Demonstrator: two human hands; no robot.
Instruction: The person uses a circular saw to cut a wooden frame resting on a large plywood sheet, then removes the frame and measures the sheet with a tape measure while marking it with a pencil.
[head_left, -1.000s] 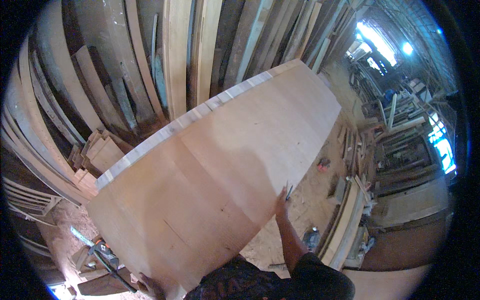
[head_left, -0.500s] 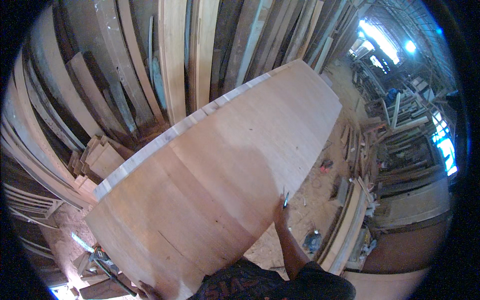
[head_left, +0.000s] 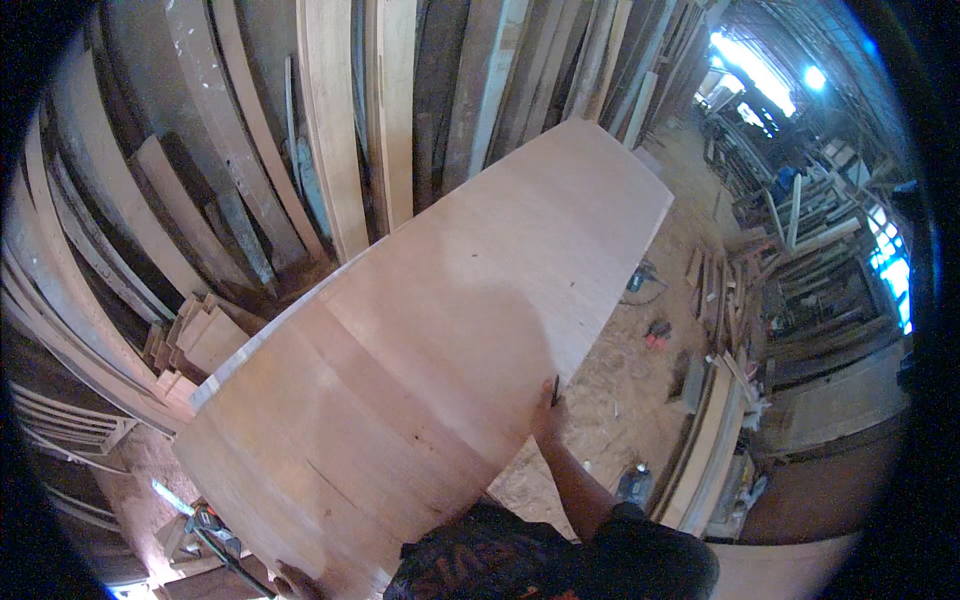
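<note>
Tall planks (head_left: 333, 130) stand in a row along the floor's far edge, with pale cut blocks (head_left: 212, 340) stacked low at their foot and a slatted wooden frame (head_left: 68, 418) by its left edge. On the brown floor (head_left: 600, 420) lie a small red-and-black object (head_left: 657, 335) and, nearer, a dark container (head_left: 635, 485) beside long boards (head_left: 703, 450); heaped timber (head_left: 822, 243) fills its right edge.

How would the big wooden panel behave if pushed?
The wooden panel is probably awkward to turn, as it reaches far beyond the right hand. Being broad and flat, it seems unlikely to roll; its smooth-looking face may feel slippery.
</note>
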